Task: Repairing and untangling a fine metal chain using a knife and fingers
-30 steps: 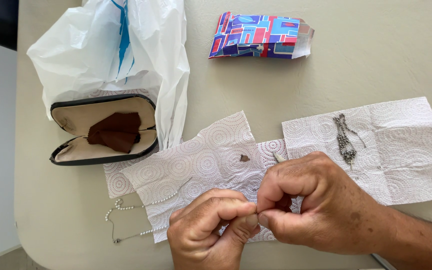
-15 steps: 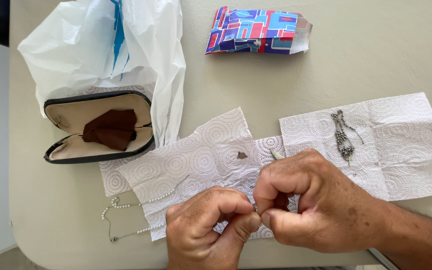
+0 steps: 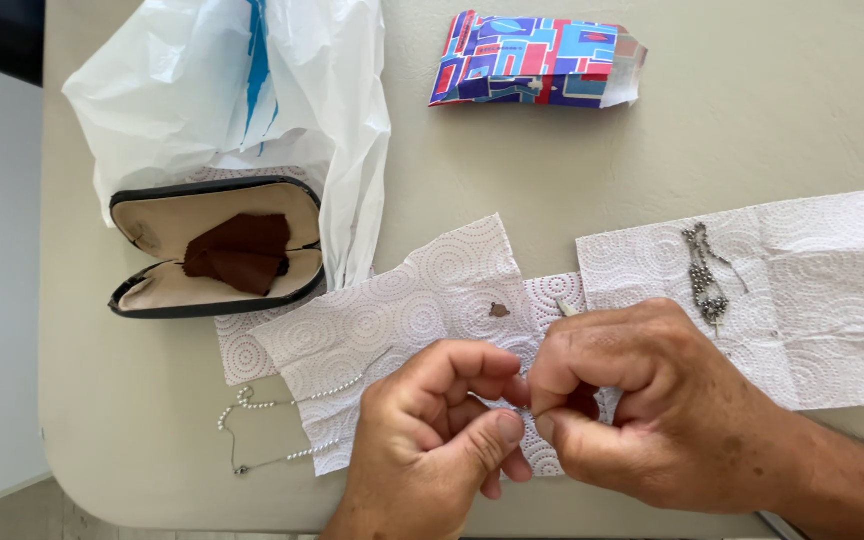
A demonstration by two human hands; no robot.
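Head view shows left hand (image 3: 442,430) and right hand (image 3: 642,400) pinched together on something tiny, hidden, over the near paper towel (image 3: 422,300), pearl chain (image 3: 282,400) trailing left, undone, dark chain (image 3: 704,275) lying right

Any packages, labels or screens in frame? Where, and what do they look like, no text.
Small flat rectangular paper packet: top centre of the beige table, lying flat, blue, red and white geometric pattern, right end torn open.
White crumpled plastic bag: top left, blue print, draped behind the open black case.
No screens or signs.
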